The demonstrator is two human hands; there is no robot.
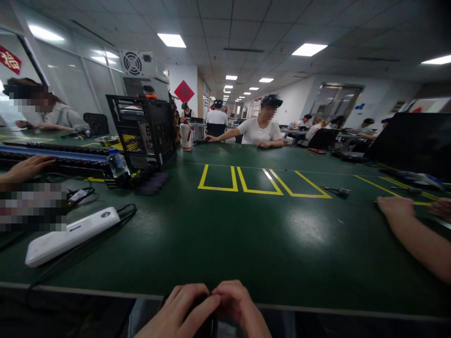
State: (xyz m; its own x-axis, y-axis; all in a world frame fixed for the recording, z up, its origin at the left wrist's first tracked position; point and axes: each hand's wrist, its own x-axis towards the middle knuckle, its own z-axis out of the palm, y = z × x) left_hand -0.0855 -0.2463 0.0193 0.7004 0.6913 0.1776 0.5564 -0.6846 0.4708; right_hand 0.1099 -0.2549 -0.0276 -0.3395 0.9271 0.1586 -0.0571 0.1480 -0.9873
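Observation:
At the front edge of the green table, low in the head view, my two hands meet. My left hand is closed, its fingers curled over a dark object that shows only in part beneath it. Fingers bent inward, my right hand touches the left one at the fingertips. Whatever the right fingers pinch is hidden behind them, and the dark object's kind cannot be made out.
A white power strip with black cables lies at left. Behind it stand a plastic bottle, an open black computer case and a white cup. Yellow tape marks the table. Co-workers' arms rest at right and left.

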